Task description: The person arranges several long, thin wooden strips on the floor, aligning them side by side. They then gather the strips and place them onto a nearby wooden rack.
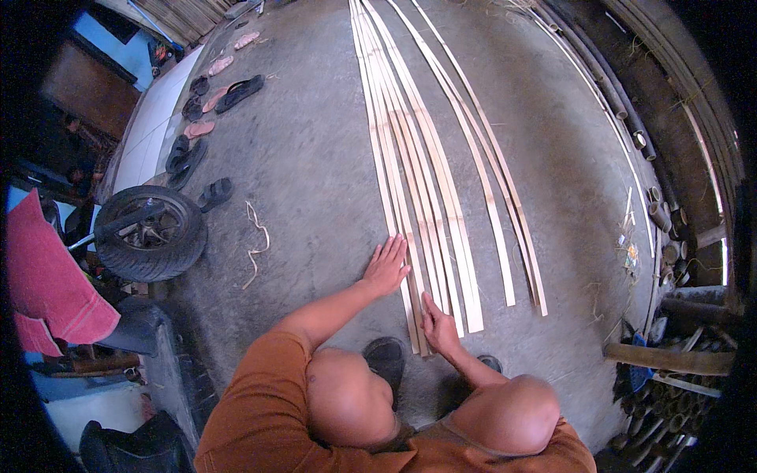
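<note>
Long, pale bamboo strips [465, 268] lie side by side on the concrete floor, running away from me. My left hand [386, 266] rests flat on the strips at the left edge of the bundle, palm down, fingers stretched out. Closer to my feet, my right hand [439, 325] is at the near part of the strips, its index finger pointing forward and its other fingers curled at a strip's edge. The undersides of those curled fingers are hidden. To the right, a few more strips [497, 229] lie apart from the main group.
Sandals [236, 94] line the left side beside white tiles [150, 130]. A motorcycle wheel [150, 234] and pink cloth [55, 284] are at left. A curled fibre [256, 244] lies on the floor. Bamboo poles [670, 359] and cut pieces [662, 426] fill the right side.
</note>
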Demonstrator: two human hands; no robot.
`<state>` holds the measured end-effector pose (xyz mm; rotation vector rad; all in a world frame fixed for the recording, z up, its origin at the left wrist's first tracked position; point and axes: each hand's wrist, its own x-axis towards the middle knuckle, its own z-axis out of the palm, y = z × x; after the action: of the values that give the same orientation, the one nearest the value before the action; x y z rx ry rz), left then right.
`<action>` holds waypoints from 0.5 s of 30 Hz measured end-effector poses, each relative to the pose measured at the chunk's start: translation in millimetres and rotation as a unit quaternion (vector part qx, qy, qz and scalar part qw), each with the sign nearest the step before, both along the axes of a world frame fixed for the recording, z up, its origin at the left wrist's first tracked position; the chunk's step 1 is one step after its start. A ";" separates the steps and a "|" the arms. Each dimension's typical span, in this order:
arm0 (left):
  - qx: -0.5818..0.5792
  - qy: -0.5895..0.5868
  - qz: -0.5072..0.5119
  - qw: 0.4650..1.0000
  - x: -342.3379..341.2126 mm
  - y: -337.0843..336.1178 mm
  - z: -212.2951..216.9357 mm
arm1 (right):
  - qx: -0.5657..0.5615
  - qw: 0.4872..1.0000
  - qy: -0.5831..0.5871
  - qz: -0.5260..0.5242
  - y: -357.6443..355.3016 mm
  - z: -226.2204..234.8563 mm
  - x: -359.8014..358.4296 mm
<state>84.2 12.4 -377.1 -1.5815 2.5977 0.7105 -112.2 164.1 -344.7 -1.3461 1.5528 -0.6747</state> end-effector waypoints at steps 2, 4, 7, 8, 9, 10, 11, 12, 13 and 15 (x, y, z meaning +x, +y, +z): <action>0.004 0.060 0.026 0.998 2.7 0.5 -0.4 | -0.021 1.000 0.009 -0.001 1.3 1.6 0.8; 0.003 0.030 0.054 0.998 4.2 1.3 1.3 | -0.039 0.999 0.023 -0.006 -4.4 17.3 0.8; 0.007 -0.002 0.057 0.998 2.2 1.0 9.1 | -0.060 0.998 -0.005 0.001 1.3 27.5 -0.5; 0.009 -0.010 0.051 0.999 1.4 0.1 12.2 | -0.082 0.997 -0.009 0.003 2.3 30.3 -0.7; 0.010 -0.010 0.044 0.999 1.0 -1.8 14.5 | -0.045 0.999 -0.019 0.013 1.8 35.0 -0.8; 0.022 -0.021 0.037 0.999 0.2 -3.4 16.5 | -0.041 0.999 -0.019 0.015 2.1 37.3 -0.3; 0.035 -0.032 0.030 0.998 -0.9 -5.2 18.4 | -0.037 0.999 -0.020 0.017 2.7 38.9 0.5; 0.046 -0.044 0.023 0.998 -1.6 -6.9 21.6 | -0.035 0.999 -0.022 0.019 2.7 39.7 2.1; 0.029 -0.045 0.030 0.998 -2.5 -6.5 18.3 | -0.022 0.999 -0.018 0.019 5.5 38.0 4.2; -0.004 -0.045 0.044 0.998 -4.2 -5.3 3.4 | -0.024 0.999 -0.013 0.025 7.4 41.9 7.3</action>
<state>80.0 7.1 -373.7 -1.6987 2.4850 0.6180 -104.9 171.5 -302.8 -1.4025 1.4870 -0.7003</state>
